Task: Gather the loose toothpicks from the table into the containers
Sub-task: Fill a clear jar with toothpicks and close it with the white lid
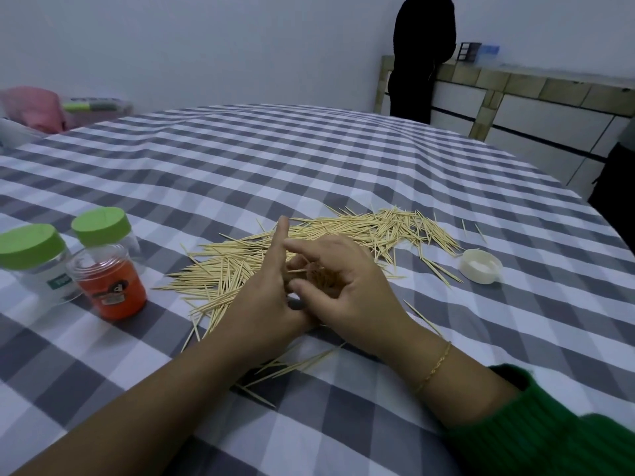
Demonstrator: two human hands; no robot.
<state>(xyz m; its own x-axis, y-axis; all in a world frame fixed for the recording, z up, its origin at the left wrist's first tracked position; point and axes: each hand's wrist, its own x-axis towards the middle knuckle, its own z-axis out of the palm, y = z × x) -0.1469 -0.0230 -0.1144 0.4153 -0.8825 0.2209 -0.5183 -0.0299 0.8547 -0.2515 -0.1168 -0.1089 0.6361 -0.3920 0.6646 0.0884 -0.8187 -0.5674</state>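
A wide scatter of pale wooden toothpicks (pixel 360 228) lies across the checked tablecloth (pixel 240 159), with a few more near my wrists. My two hands meet over the near part of the pile. My right hand (pixel 340 286) curls round a small bundle of toothpicks. My left hand (pixel 264 293) stands on its edge against that bundle, fingers straight and pointing up. An open clear container with an orange label (pixel 108 283) stands left of the pile. Behind it stand two clear jars with green lids, the larger jar (pixel 31 259) at the left and the smaller jar (pixel 103 231) farther back.
A white lid (pixel 481 266) lies on the cloth right of the pile. A person in black (pixel 422 56) stands at a tiled counter (pixel 515 80) at the back right. Pink items (pixel 37 108) sit at the far left edge.
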